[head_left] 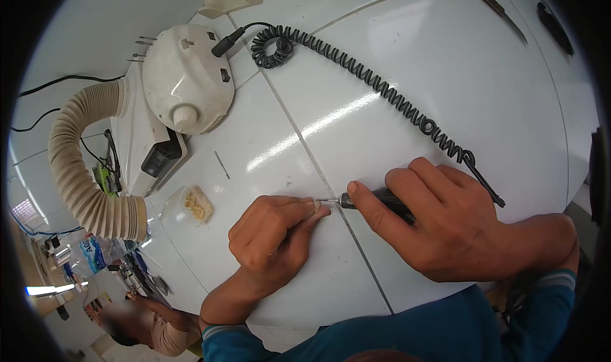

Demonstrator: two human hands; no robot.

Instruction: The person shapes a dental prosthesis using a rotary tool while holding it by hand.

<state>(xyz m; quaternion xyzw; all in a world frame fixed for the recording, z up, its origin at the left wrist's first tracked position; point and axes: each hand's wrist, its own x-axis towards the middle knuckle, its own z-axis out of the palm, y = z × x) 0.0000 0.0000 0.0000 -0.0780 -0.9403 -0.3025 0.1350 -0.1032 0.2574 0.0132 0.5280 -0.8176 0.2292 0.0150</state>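
My right hand (449, 228) is wrapped round a black rotary handpiece (389, 201), which lies nearly level and points left. A thin metal bur (327, 200) sticks out of its tip and meets, or almost meets, a small pale tooth-like piece (317, 206). That piece is pinched between the thumb and fingertips of my left hand (270, 235), which hide most of it. From the handpiece's rear a coiled black cord (382, 87) runs up to the white control unit (188, 76). Both hands are low over the white tiled worktop (318, 273).
Left of my left hand lies a clear bag of yellowish pieces (198, 204), with a loose thin bur (221, 165) above it. A ribbed hose (67, 146) curves at the left. Far right is a knife (493, 7). Another person (162, 327) sits at lower left.
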